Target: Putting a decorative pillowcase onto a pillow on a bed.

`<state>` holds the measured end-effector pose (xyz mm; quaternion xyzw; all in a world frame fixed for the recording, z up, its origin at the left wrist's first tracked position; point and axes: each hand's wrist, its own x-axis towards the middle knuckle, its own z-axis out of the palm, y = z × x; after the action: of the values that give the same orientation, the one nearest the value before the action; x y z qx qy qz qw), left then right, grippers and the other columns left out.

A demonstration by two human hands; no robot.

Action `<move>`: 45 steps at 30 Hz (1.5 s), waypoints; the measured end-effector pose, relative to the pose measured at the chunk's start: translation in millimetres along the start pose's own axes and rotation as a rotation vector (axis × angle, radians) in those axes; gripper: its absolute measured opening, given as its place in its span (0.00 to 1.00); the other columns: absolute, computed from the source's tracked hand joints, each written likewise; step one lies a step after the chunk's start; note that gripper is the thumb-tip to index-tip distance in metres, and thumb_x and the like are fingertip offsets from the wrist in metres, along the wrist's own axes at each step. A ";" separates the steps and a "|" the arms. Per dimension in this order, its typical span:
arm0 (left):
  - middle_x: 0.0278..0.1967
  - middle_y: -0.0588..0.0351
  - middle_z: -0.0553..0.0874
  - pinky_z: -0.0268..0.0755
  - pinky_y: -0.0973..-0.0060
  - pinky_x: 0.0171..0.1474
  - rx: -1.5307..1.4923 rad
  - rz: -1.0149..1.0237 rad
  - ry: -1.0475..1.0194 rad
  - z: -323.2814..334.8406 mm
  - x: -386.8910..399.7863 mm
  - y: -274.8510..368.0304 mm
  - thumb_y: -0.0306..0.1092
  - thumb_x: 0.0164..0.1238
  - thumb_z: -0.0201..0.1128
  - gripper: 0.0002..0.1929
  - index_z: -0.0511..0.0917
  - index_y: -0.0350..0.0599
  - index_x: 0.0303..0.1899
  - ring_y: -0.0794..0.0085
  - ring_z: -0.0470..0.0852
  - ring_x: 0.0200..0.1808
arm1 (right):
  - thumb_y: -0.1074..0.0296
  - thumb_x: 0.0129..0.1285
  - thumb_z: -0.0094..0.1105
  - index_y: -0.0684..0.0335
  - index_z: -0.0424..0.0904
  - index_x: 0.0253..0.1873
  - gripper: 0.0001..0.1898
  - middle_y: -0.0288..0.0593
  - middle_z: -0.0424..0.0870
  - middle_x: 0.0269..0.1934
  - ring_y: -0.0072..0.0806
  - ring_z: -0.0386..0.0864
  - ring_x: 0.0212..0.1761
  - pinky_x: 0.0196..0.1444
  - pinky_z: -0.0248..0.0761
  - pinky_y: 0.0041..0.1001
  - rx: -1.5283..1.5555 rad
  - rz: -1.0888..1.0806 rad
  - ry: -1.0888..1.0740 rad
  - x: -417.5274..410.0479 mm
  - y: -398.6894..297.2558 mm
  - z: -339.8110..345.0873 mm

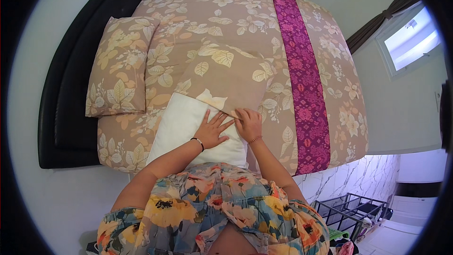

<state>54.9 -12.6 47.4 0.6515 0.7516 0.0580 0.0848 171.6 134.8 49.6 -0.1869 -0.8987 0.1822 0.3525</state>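
Note:
A white pillow (177,124) lies on the bed right in front of me, its near end against my clothing. The far end sits inside a beige floral pillowcase (226,81) that spreads flat over the bed beyond it. My left hand (211,131) rests on the white pillow with fingers apart, its fingertips at the pillowcase's open edge. Pinched in the fingers of my right hand (249,123) is the hem of that pillowcase, near the pillow's right side. How far the pillow reaches into the case is hidden.
A second pillow (122,67) in a matching case lies by the black padded headboard (88,60). A magenta patterned bed runner (306,88) crosses the floral bedsheet (162,56) on the right. Beyond the bed's right end are a curtain (385,14) and, lower down, a black metal rack (350,209).

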 end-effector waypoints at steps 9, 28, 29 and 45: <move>0.70 0.52 0.57 0.27 0.47 0.71 -0.023 -0.133 -0.189 -6.8 -11.8 -1.2 0.58 0.64 0.51 0.33 0.57 0.64 0.69 0.62 0.49 0.73 | 0.73 0.56 0.57 0.61 0.78 0.38 0.05 0.44 0.77 0.28 0.42 0.76 0.33 0.38 0.67 0.36 0.198 0.074 -0.187 -25.1 -12.1 12.3; 0.73 0.54 0.50 0.31 0.43 0.69 -0.114 -0.526 0.058 -13.7 -71.6 -46.7 0.65 0.63 0.47 0.36 0.53 0.67 0.70 0.60 0.43 0.74 | 0.71 0.52 0.61 0.56 0.81 0.40 0.09 0.38 0.79 0.31 0.35 0.77 0.36 0.39 0.68 0.33 0.082 -0.141 -0.340 52.6 -40.4 63.9; 0.73 0.54 0.50 0.31 0.43 0.69 -0.119 -0.531 0.061 -11.2 -73.4 -46.8 0.65 0.63 0.47 0.36 0.53 0.67 0.70 0.60 0.43 0.74 | 0.72 0.52 0.61 0.57 0.82 0.38 0.08 0.38 0.79 0.29 0.35 0.77 0.34 0.38 0.69 0.33 0.073 -0.139 -0.350 38.4 -46.2 63.0; 0.72 0.53 0.50 0.29 0.43 0.69 -0.110 -0.501 0.043 -1.9 -71.3 -48.8 0.63 0.65 0.47 0.34 0.53 0.65 0.70 0.59 0.43 0.74 | 0.70 0.57 0.58 0.59 0.75 0.37 0.04 0.43 0.78 0.32 0.41 0.75 0.34 0.35 0.67 0.37 0.024 0.077 -0.235 -16.7 -1.4 15.9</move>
<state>16.9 -90.1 43.3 0.4381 0.8869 0.0897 0.1157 171.5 122.7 29.8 -0.1943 -0.9237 0.2269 0.2399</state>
